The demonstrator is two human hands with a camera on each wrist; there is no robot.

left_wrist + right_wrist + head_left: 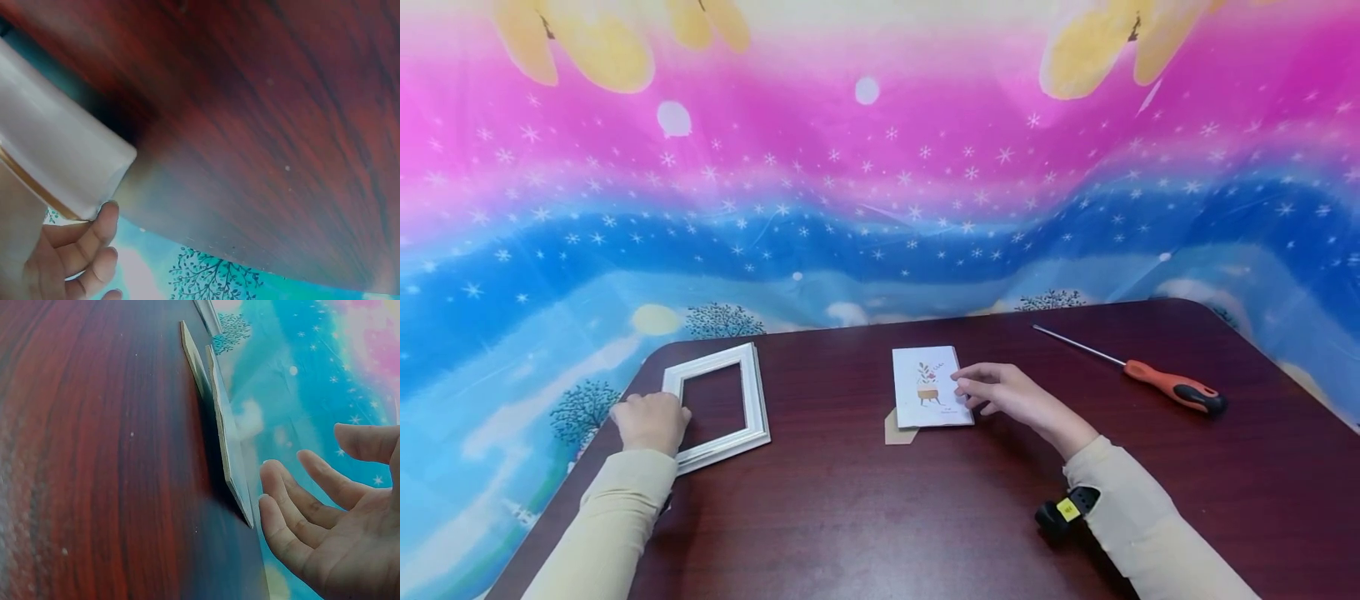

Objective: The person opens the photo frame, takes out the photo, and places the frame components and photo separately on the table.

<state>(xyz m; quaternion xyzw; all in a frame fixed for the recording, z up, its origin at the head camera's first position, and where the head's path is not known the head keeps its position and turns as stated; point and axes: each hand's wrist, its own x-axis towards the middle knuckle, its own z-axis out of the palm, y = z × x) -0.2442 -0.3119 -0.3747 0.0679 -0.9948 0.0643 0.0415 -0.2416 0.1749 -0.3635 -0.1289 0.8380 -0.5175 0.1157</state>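
Observation:
My left hand grips the left side of a white picture frame at the table's left end, and the table shows through its opening. In the left wrist view, curled fingers meet the corner of the frame. A white card printed with a potted plant lies mid-table, a tan piece of board jutting from under its lower left corner. Beside the card's right edge is my right hand, fingers loosely bent and holding nothing. The right wrist view shows the card edge-on, slightly raised, with fingertips apart from it.
A screwdriver with an orange and black handle lies at the right of the dark red wooden table. Behind the table hangs a colourful printed cloth. A black wrist camera sits at the right sleeve.

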